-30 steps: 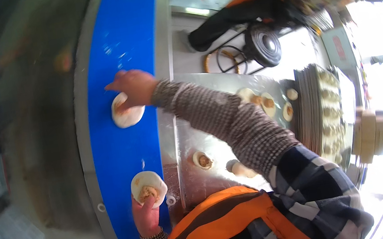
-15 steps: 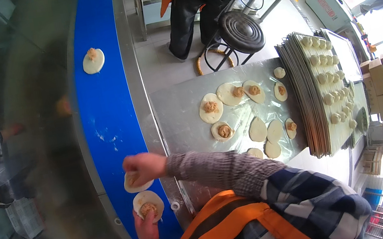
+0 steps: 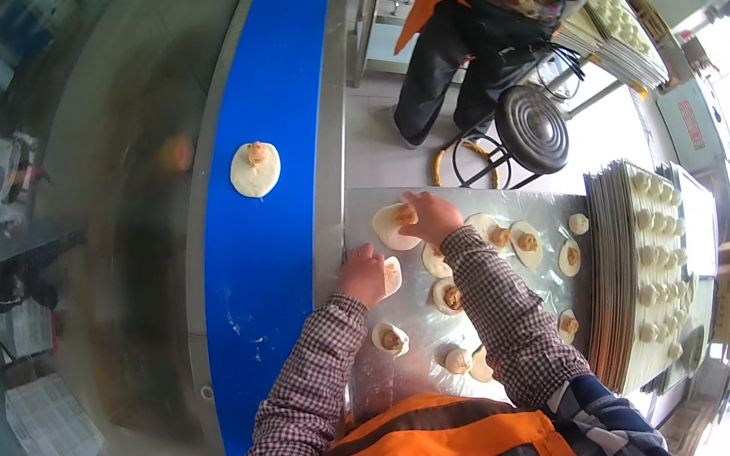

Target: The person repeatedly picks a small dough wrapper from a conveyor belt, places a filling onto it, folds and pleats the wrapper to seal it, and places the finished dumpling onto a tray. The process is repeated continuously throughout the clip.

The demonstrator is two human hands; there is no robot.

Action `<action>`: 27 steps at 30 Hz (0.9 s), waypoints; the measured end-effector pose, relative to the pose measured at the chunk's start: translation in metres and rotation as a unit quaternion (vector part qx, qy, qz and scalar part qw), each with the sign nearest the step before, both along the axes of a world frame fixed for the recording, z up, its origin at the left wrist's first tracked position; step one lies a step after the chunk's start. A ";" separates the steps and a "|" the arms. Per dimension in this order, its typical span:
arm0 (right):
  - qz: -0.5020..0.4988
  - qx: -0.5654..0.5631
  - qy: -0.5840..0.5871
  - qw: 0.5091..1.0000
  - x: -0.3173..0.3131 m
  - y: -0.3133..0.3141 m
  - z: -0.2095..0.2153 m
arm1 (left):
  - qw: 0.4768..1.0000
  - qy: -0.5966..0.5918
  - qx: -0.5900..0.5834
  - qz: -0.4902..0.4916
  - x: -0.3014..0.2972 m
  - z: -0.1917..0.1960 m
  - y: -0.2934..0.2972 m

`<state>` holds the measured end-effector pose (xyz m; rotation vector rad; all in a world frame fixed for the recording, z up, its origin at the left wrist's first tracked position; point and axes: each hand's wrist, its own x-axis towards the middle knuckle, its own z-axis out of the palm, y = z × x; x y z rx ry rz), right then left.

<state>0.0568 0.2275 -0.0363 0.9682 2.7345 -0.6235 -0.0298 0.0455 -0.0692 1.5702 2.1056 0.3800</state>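
Note:
Both hands are over the steel table beside the blue belt. My right hand (image 3: 436, 216) grips the edge of a round dough wrapper (image 3: 393, 231) topped with orange-brown filling. Closer to me, my left hand (image 3: 363, 277) is closed on another dough wrapper (image 3: 391, 278), partly hidden by its fingers. More filled wrappers lie around my right forearm, among them one (image 3: 447, 297) just below that hand and one (image 3: 390, 340) nearer to me. A single filled wrapper (image 3: 256, 171) rests farther up the belt.
The blue belt (image 3: 268, 312) runs along the left of the steel table (image 3: 390, 378). Stacked trays (image 3: 628, 271) bearing pale dough balls stand at the right. Beyond the table are a round black stool (image 3: 532, 129) and a person in dark trousers (image 3: 445, 70).
Both hands have moved right, off the belt and over the steel table, carrying the two filled wrappers that were on the belt's near end. The view has turned as well.

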 end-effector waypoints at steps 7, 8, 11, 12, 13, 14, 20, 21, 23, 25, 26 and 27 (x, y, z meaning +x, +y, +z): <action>0.094 -0.154 0.199 0.963 -0.096 -0.031 0.026 | 0.842 0.093 0.341 0.408 -0.126 0.047 -0.047; 0.085 -0.166 0.152 0.971 -0.112 -0.046 0.023 | 0.870 0.063 0.280 0.400 -0.135 0.045 -0.051; 0.112 -0.147 0.182 0.966 -0.151 -0.081 0.015 | 0.903 0.063 0.231 0.358 -0.155 0.032 -0.059; 0.128 -0.152 0.196 0.960 -0.156 -0.090 0.013 | 0.913 0.045 0.171 0.368 -0.152 0.029 -0.071; 0.130 -0.158 0.178 0.963 -0.160 -0.097 0.012 | 0.893 -0.032 0.220 0.391 -0.148 0.025 -0.085; 0.132 -0.173 0.175 0.960 -0.159 -0.104 0.011 | 0.868 -0.132 0.200 0.434 -0.143 0.022 -0.102; 0.152 -0.192 0.158 0.957 -0.150 -0.127 0.009 | 0.927 0.047 0.189 0.319 -0.121 0.021 -0.184; 0.148 -0.191 0.146 0.959 -0.150 -0.130 0.009 | 0.921 0.149 0.207 0.296 -0.121 0.024 -0.194; 0.146 -0.192 0.133 0.961 -0.148 -0.134 0.011 | 0.934 0.019 0.142 0.327 -0.122 0.031 -0.207; 0.165 -0.194 0.118 0.960 -0.147 -0.134 0.015 | 0.943 -0.091 0.042 0.318 -0.127 0.037 -0.220; 0.171 -0.191 0.121 0.959 -0.147 -0.132 0.018 | 0.948 -0.135 -0.026 0.288 -0.129 0.040 -0.227; 0.181 -0.192 0.138 0.955 -0.147 -0.129 0.021 | 0.947 -0.162 -0.055 0.271 -0.131 0.042 -0.234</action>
